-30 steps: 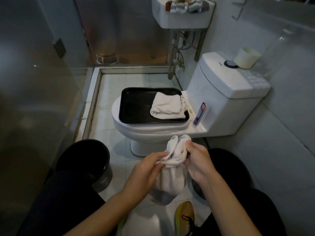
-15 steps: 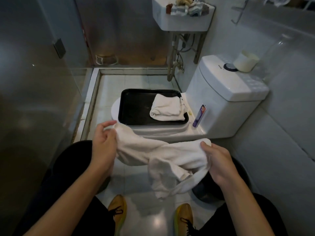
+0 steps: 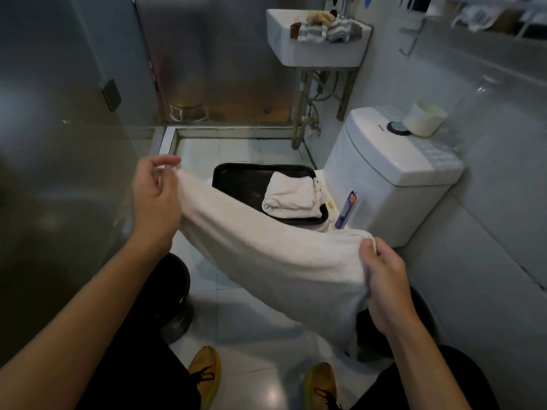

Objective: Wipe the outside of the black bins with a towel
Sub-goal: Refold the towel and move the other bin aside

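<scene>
Between the knees, the towel [image 3: 275, 255] hung stretched; the left hand [image 3: 155, 199] pinched its upper corner, the right hand [image 3: 383, 287] gripped its bunched lower end. Both black bins, left bin [image 3: 174, 294] and right bin [image 3: 367, 329], were largely hidden behind arms and cloth.

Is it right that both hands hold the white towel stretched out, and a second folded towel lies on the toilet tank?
Not quite. The head view shows the left hand and right hand holding the towel stretched out, but the folded towel lies on the black tray on the toilet seat, not on the tank. The tank carries a white cup.
</scene>
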The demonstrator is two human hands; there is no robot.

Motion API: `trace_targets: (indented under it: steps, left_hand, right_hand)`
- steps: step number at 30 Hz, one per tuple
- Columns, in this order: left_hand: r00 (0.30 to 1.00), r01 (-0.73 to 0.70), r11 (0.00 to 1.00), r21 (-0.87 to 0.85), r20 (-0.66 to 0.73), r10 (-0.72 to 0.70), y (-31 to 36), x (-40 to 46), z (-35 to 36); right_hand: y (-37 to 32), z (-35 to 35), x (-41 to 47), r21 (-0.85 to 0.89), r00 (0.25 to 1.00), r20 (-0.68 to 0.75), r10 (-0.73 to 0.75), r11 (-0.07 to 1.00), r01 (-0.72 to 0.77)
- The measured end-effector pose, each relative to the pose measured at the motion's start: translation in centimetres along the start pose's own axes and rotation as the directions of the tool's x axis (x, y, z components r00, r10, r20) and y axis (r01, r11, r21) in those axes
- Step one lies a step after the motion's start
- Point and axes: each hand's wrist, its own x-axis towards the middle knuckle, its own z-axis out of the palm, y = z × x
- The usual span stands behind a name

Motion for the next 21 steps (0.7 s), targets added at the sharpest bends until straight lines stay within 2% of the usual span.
trace_targets:
  steps: [7, 12, 14, 15, 16, 17, 19, 20, 21]
  left_hand:
    - [0.978, 0.176, 0.961, 0.215, 0.075, -0.196, 0.2, 6.5, 0.8]
    - [0.902, 0.316, 0.848, 0.426, 0.144, -0.408, -2.3, 5.2, 1.3]
    - [0.900, 0.350, 0.872, 0.342, 0.136, -0.414, -2.5, 0.8, 1.1]
    - [0.874, 0.421, 0.866, 0.269, 0.135, -0.466, -2.9, -2.3, 1.0]
    - [0.826, 0.511, 0.834, 0.207, 0.151, -0.543, -3.4, -5.5, 0.9]
    - [0.728, 0.630, 0.757, 0.172, 0.207, -0.653, -3.6, -8.7, 0.9]
    - [0.455, 0.800, 0.560, 0.217, 0.388, -0.801, -4.3, -13.2, 0.8]
    - [0.334, 0.837, 0.489, 0.245, 0.480, -0.811, -4.5, -14.6, 0.9]
    - [0.252, 0.852, 0.454, 0.262, 0.553, -0.794, -5.0, -15.3, 1.0]
  right_hand:
    - [-6.0, 2.1, -1.7, 0.086, 0.958, 0.260, -0.118, 0.991, 0.098]
    - [-8.8, 5.4, -1.2, 0.094, 0.915, 0.355, -0.190, 0.981, 0.168]
    - [-9.3, 6.6, -0.8, 0.090, 0.919, 0.350, -0.181, 0.983, 0.160]
    - [-9.3, 7.1, -0.7, 0.097, 0.924, 0.341, -0.171, 0.984, 0.147]
    - [-9.4, 7.4, -0.7, 0.118, 0.928, 0.334, -0.164, 0.984, 0.132]
    - [-9.4, 7.6, -0.8, 0.150, 0.932, 0.324, -0.159, 0.982, 0.115]
    - [-9.4, 7.7, -1.0, 0.205, 0.936, 0.316, -0.159, 0.974, 0.096]
    - [-9.5, 7.7, -1.2, 0.209, 0.935, 0.314, -0.163, 0.973, 0.099]
    - [-9.5, 7.7, -1.3, 0.206, 0.934, 0.315, -0.170, 0.973, 0.108]
